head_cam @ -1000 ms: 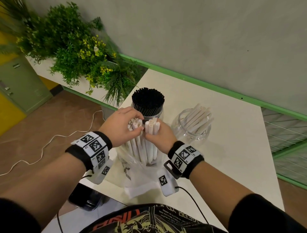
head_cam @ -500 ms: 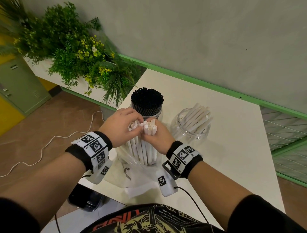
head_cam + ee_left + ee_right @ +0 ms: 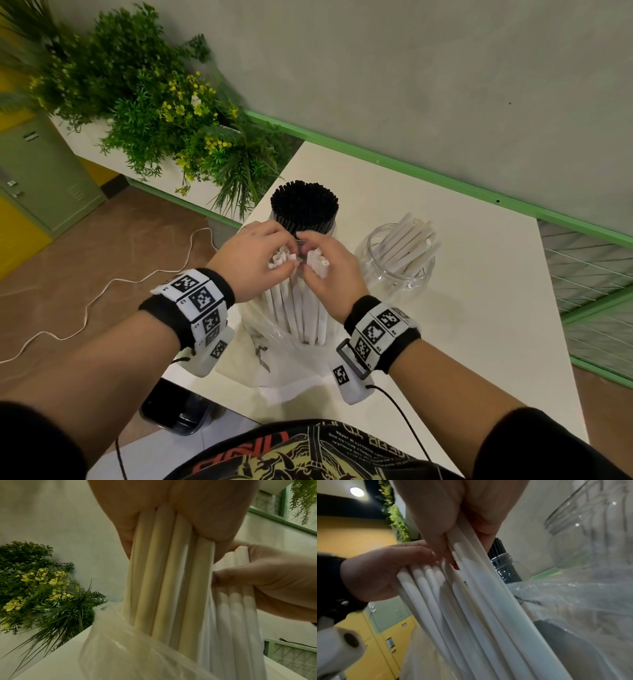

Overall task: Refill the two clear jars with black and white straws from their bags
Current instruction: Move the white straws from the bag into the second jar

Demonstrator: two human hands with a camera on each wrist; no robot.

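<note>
Now I see both hands at the top of one standing bundle of white straws (image 3: 301,308), whose lower ends sit inside a clear plastic bag (image 3: 274,349) on the white table (image 3: 479,325). My left hand (image 3: 253,260) has its fingers curled round the left part of the bundle, near the upper ends; in the left wrist view several straws run down from the closed palm (image 3: 171,513) into the bag (image 3: 128,649). My right hand (image 3: 334,270) pinches the right part of the bundle between thumb and fingers, and the right wrist view shows these straws (image 3: 479,601) pressed under the thumb (image 3: 436,527). Between the two grips there is a small gap at the straw tips, so the bundle is divided in two groups, but lower down they stay together.

Just behind the hands stands a clear jar (image 3: 329,228) packed full with black straws (image 3: 304,205), upright. To the right of my right hand, a little apart, is the second clear jar (image 3: 394,270), which holds some white straws (image 3: 411,243) leaning to the right side. Left of my left hand, beyond the table edge, are green plants with yellow flowers (image 3: 164,113).
</note>
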